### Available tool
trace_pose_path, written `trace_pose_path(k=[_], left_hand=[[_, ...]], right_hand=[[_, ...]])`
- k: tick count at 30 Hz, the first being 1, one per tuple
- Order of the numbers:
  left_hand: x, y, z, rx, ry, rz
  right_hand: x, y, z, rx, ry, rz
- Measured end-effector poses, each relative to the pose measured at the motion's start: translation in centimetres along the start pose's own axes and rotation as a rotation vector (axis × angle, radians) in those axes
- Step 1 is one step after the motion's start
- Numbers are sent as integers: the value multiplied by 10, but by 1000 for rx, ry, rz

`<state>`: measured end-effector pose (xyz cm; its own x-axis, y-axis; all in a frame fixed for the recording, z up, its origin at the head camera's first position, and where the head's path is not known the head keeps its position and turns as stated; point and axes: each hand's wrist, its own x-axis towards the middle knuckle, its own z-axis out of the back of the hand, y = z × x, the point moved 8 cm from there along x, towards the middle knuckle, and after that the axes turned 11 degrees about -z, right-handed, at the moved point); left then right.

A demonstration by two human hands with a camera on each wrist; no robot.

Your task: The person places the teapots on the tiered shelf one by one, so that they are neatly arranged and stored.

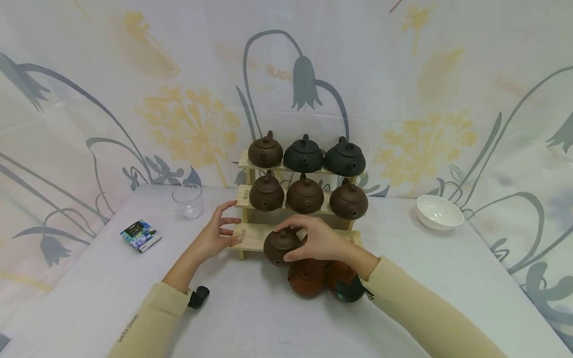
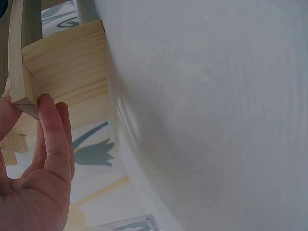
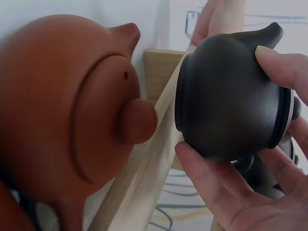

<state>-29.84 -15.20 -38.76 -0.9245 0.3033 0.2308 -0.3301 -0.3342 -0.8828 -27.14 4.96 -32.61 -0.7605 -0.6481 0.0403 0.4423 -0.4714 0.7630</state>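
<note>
A dark brown teapot [image 1: 276, 251] is gripped by my right hand [image 1: 320, 239] at the front of the lowest step of a wooden tiered rack [image 1: 252, 236]. In the right wrist view the thumb lies near the spout of that teapot [image 3: 231, 96] and the fingers curl round its body; it looks held clear of the board. My left hand [image 1: 212, 238] pinches the left end of the bottom step, thumb on one side and fingers on the other, as the left wrist view shows at the board [image 2: 67, 72]. Below the right forearm sits a reddish-brown teapot [image 1: 306, 279].
Another reddish teapot [image 1: 344, 281] stands beside it, partly under the right sleeve. Three brown teapots [image 1: 305, 195] line the middle step; a brown one [image 1: 265, 153] and two black ones [image 1: 303, 156] stand on top. A glass cup [image 1: 188, 201], small book [image 1: 141, 235] and white bowl [image 1: 439, 213] flank the rack.
</note>
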Motion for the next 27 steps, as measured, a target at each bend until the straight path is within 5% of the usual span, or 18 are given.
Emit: trace_pose_path(k=[8, 27], left_hand=[[0, 1, 0, -2, 6, -1], [-1, 1, 0, 7, 10, -9]], right_hand=[[17, 5, -10, -11, 52, 16], [36, -2, -15, -33, -23, -18]])
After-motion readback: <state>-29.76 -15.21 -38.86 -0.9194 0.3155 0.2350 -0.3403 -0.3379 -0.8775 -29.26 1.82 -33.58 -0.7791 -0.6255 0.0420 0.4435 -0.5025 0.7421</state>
